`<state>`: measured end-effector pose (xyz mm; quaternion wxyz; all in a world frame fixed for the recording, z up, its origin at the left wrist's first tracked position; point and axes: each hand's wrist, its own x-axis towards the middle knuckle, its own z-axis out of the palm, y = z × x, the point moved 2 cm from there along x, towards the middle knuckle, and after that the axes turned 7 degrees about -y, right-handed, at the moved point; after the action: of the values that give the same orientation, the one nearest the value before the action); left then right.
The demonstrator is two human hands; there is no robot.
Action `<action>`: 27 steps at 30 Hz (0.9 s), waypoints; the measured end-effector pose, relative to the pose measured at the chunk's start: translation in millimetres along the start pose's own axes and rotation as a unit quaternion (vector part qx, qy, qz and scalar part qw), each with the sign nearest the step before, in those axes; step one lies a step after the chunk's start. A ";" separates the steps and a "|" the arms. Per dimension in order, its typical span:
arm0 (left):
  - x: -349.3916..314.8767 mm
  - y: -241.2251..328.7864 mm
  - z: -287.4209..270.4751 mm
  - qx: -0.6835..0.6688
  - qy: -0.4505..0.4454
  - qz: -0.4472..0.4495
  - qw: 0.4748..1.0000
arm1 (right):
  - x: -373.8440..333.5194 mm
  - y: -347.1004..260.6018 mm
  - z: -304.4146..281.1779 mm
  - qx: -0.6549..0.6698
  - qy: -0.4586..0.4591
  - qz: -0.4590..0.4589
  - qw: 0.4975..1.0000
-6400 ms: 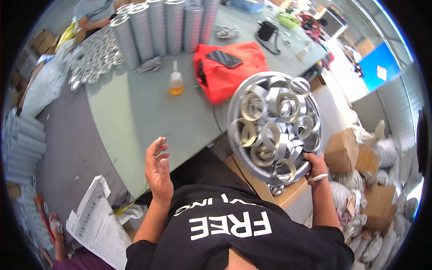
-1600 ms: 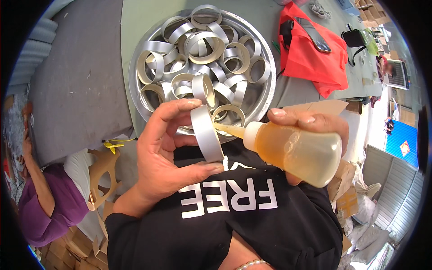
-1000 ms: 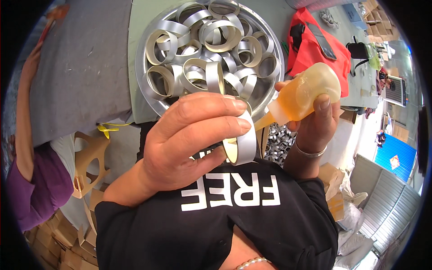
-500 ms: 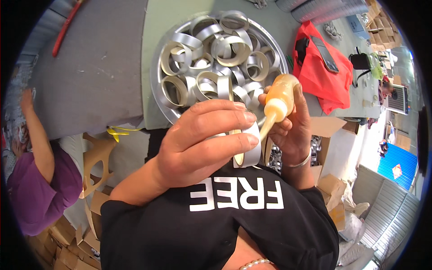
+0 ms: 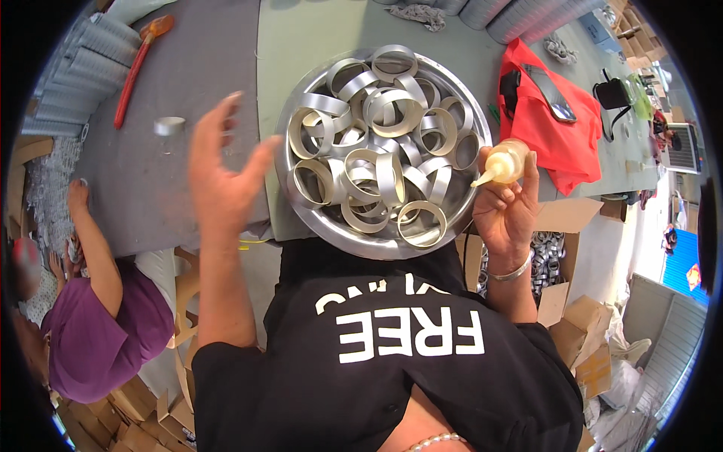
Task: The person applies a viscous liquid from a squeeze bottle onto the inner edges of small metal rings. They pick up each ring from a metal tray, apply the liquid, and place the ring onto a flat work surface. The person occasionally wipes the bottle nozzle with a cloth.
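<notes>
Amber liquid fills the small squeeze bottle (image 5: 506, 161) that our right hand (image 5: 503, 215) grips right of centre in the frame, fingers wrapped round its body and the pointed nozzle aimed left toward the bowl. Our left hand (image 5: 220, 177) is raised left of centre with fingers spread, holding nothing and somewhat blurred.

We judge the bottle light and soft-walled, so it should yield to a squeeze; a hold round its middle, as now, looks right, and a hard pinch would likely spill it. It is translucent, rounded, with a pale cone tip.

Between the hands, at upper centre, sits a round metal bowl (image 5: 301, 218) heaped with silvery metal rings (image 5: 376, 162), thin bands lying across one another. They look light, stiff and smooth; their edges may be sharp, so we would take one by its flat outer face.

Beyond, the counter (image 5: 316, 38) is pale green with a grey mat on its left part, where a single ring (image 5: 169, 125) and a red-handled tool (image 5: 135, 68) lie at upper left. A red bag (image 5: 557, 135) lies at upper right. Another person in a purple top (image 5: 105, 339) sits at lower left, and cardboard boxes (image 5: 587, 346) stand at lower right.
</notes>
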<state>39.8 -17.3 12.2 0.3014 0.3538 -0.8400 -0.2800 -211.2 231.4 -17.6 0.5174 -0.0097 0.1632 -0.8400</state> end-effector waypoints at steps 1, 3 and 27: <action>5.2 11.6 14.7 0.013 -0.038 0.002 0.999 | -0.2 2.1 1.5 -0.003 0.000 -0.002 1.000; 14.7 26.4 32.5 0.058 -0.103 0.006 0.993 | 0.6 2.6 3.8 -0.007 -0.002 -0.012 1.000; -49.4 -75.4 -10.3 0.156 -0.050 -0.119 0.979 | -1.7 5.5 8.3 -0.026 -0.044 -0.046 0.998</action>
<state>107.2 -27.0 -47.8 0.1648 0.4796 -0.8391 -0.1969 -204.1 228.4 -11.1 0.4849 -0.0673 0.1612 -0.8570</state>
